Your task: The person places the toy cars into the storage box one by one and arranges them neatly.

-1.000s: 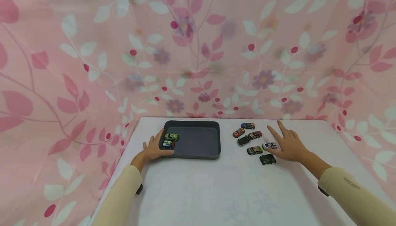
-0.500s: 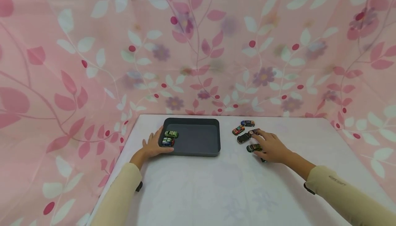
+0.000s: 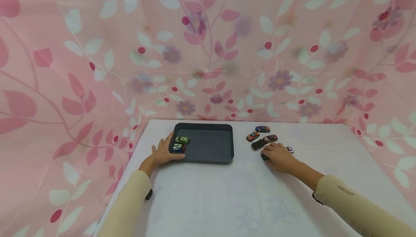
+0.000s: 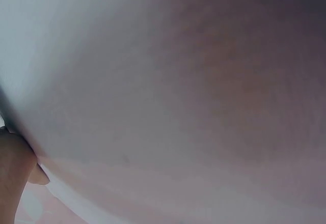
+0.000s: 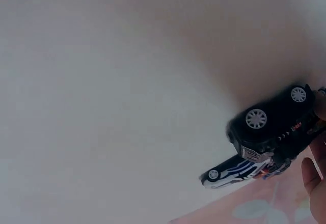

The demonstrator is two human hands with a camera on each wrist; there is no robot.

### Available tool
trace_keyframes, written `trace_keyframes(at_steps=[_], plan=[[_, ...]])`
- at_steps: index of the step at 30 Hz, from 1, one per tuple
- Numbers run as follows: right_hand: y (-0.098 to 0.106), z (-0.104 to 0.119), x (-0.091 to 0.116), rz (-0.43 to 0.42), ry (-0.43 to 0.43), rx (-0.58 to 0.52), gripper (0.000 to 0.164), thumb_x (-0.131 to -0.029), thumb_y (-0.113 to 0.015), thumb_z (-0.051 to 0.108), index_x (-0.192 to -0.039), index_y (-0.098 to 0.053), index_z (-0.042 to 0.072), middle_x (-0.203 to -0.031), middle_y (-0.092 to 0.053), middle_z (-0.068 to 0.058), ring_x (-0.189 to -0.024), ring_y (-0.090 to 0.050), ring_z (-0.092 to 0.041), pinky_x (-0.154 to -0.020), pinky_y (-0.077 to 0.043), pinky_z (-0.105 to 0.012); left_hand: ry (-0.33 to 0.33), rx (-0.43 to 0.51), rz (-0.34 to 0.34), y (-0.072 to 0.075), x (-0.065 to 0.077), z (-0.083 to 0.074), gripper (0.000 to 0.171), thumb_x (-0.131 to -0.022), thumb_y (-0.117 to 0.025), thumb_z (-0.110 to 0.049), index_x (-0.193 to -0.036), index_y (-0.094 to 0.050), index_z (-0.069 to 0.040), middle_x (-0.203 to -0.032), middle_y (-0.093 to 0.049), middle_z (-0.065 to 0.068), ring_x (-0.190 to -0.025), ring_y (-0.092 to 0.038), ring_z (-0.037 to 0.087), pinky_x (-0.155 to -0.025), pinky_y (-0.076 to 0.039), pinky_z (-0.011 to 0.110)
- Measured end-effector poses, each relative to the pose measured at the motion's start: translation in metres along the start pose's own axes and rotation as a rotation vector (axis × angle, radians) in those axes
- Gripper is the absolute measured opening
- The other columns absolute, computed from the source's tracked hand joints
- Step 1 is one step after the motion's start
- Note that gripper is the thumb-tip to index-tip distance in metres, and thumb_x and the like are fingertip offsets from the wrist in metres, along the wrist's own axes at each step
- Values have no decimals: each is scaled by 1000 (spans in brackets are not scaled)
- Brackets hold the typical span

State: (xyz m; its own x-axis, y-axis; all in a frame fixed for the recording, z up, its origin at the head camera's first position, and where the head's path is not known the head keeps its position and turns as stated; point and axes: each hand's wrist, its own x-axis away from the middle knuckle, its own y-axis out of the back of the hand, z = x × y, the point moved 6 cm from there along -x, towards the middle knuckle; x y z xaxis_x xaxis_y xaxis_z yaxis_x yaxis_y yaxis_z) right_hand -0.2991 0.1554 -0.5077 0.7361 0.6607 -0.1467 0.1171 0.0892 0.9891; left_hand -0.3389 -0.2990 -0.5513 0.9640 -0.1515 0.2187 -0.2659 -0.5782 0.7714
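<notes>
In the head view, my left hand [image 3: 162,154] rests against the left end of a dark grey tray [image 3: 211,161], fingers spread and thumb along its front rim. A green toy car [image 3: 182,140] and a blue-and-white toy car [image 3: 178,148] lie inside the tray at its left. On the right side, my right hand [image 3: 280,158] reaches down over the cars, its fingertips pinching a dark-green toy car [image 3: 264,156] mostly hidden by the hand. A black toy car [image 5: 272,117] sits beside that hand in the right wrist view, with a white-and-blue toy car [image 5: 237,172] behind it.
Beyond the right hand lie a black open-looking car [image 3: 258,144], a dark patterned car [image 3: 270,138], a red-orange car [image 3: 252,136] and a blue car [image 3: 262,129]. A white cloth [image 3: 208,197] covers the table; a pink floral curtain [image 3: 208,67] hangs behind.
My right hand has moved left and down from above the white car to the dark-green car, and its fingers have closed in. The left hand stays at the tray.
</notes>
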Motion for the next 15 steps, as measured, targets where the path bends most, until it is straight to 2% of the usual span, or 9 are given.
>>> trace_keyframes(at_steps=[3,6,9,12,15], plan=[[0,2,-6,0,28,64,24,-80,-78,6,-103,-73,8,-102,-69,-8,-94,-58,-29,-81,-49,-46,-3,1,-6,1,-1,0,128,-68,-76,-70,-160,1,-27,-167,-7,15,-151,3,47,-110,12,74],[-2,4,-11,23,26,77,23,-81,-78,5,-103,-74,8,-103,-69,-9,-93,-61,-28,-81,-54,-44,-4,-3,-11,1,-2,1,127,-68,-76,-70,-160,1,-26,-166,-8,15,-151,2,48,-110,12,74],[-5,11,-11,58,27,67,24,-85,-75,5,-107,-72,10,-106,-66,-10,-81,-65,-24,-72,-59,-39,2,-11,-6,-1,-3,2,128,-68,-75,-71,-160,1,-27,-167,-8,14,-151,2,48,-110,12,74],[-6,24,-10,61,68,65,28,-88,-71,3,-114,-67,11,-110,-63,-10,-60,-60,-17,-57,-56,-31,3,1,-8,-1,-2,2,127,-69,-76,-69,-160,1,-27,-167,-9,14,-151,2,48,-110,12,74],[-4,36,-10,26,122,50,32,-89,-70,1,-118,-64,11,-115,-62,-12,-57,-59,-16,-55,-55,-29,4,6,-8,0,-2,1,127,-69,-77,-69,-160,1,-28,-167,-8,14,-151,3,47,-110,13,74]])
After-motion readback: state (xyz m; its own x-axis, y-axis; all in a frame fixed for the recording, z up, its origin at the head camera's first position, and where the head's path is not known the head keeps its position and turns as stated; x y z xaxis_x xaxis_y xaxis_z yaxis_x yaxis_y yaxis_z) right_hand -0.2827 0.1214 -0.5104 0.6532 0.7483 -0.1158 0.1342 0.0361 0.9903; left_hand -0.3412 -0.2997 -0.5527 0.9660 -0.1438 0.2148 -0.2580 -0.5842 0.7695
